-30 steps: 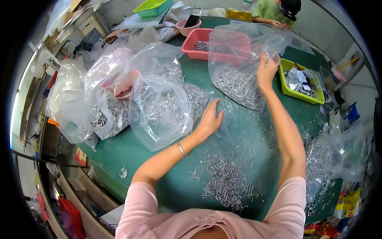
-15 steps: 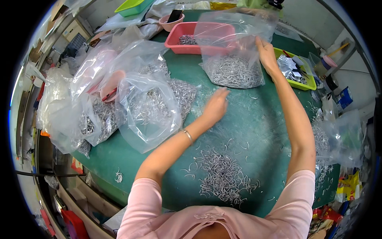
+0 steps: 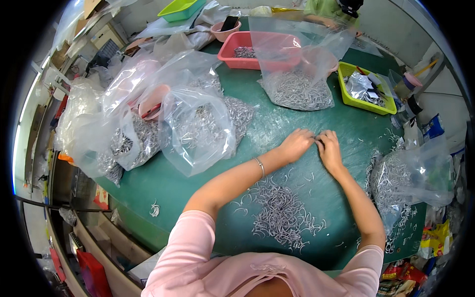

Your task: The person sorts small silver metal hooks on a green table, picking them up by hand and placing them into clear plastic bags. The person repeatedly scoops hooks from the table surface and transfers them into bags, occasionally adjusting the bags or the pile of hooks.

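Both hands have come back from their earlier positions and now meet over the green table (image 3: 257, 123). Half a second ago the right hand (image 3: 329, 148) was stretched out to the clear bag of metal hooks (image 3: 299, 74) at the far side; it has since let go of that bag, which now stands by itself in front of the pink tray (image 3: 237, 52). The left hand (image 3: 296, 144) has moved from beside the large bags on the left to the middle of the table.

The two hands sit just beside each other, fingertips touching, fingers curled in a near-closed pinch. Something small appears to be held between them, but it is too small to identify.

The loose pile of metal hooks (image 3: 284, 215) lies on the table near the person's body, between the forearms, well short of the hands. A green tray (image 3: 366, 89) sits to the right of the standing bag. Another filled clear bag (image 3: 401, 178) lies near the right forearm. Several filled bags (image 3: 198, 123) are heaped to the left.
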Tool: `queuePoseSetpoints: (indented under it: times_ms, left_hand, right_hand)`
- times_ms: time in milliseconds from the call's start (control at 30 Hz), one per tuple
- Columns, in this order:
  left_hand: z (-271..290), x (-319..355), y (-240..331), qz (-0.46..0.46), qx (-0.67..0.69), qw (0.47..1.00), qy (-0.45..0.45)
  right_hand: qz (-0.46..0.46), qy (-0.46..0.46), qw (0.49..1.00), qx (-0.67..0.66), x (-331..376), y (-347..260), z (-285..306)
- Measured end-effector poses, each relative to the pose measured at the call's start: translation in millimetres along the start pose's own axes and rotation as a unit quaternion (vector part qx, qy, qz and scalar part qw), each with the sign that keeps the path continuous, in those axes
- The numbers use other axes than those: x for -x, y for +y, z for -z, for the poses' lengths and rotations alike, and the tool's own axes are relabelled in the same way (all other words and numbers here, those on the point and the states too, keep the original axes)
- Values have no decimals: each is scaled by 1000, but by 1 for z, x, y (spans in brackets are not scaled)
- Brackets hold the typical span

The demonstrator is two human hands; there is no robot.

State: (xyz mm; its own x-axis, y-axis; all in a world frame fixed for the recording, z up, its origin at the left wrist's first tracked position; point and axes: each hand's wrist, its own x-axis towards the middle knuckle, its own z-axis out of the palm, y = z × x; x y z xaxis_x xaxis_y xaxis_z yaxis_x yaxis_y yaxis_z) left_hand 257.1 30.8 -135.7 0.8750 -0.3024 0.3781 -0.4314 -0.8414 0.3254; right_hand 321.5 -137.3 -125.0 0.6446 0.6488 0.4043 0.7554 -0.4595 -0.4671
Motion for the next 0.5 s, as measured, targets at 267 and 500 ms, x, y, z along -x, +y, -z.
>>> queuePoseSetpoints:
  times_ms: [267, 500]
  left_hand:
    - [39, 11, 23, 250, 340, 895, 144]
    - [100, 65, 53, 449, 805, 362, 140]
  right_hand:
    - [-85, 33, 986, -139, 0, -30, 13]
    - [124, -46, 966, -222, -26, -116, 15]
